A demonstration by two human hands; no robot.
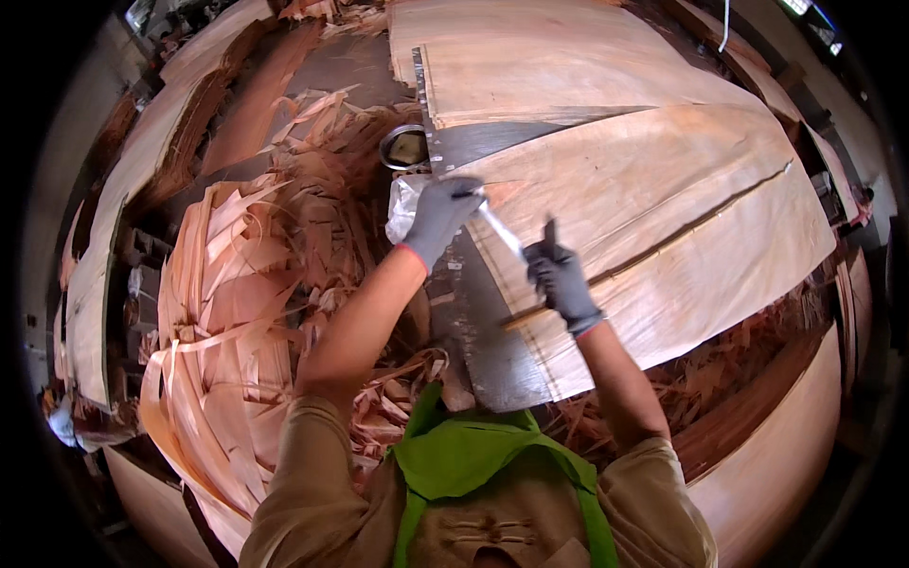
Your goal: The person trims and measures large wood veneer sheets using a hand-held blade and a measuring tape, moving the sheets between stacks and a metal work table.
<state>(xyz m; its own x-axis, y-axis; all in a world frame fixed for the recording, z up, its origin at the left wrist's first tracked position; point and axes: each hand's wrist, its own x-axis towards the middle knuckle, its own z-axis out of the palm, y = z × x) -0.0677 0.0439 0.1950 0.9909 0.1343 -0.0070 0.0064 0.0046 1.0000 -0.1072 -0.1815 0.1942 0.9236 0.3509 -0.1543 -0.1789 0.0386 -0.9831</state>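
Observation:
My left hand (443, 216), in a grey glove, is closed on the upper end of a narrow white strip (502, 229) near the sheet's left edge. The strip, smeared by motion, runs taut down to my right hand (561, 281), whose dark-gloved fingers are curled at its other end. A dark upright shape rises above that hand; I cannot tell whether it is a finger or a tool. Below both hands lies a large pale wood veneer sheet (663, 199). A long, thin stick (686, 229) crosses it at a slant, passing beside my right hand.
The dark worktable (488, 355) shows along the sheet's left side. Crumpled white plastic (402, 204) and a round metal bowl (404, 148) sit beyond my left hand. Reddish veneer scraps (232, 284) heap up at left. More veneer sheets (540, 47) lie at the far side.

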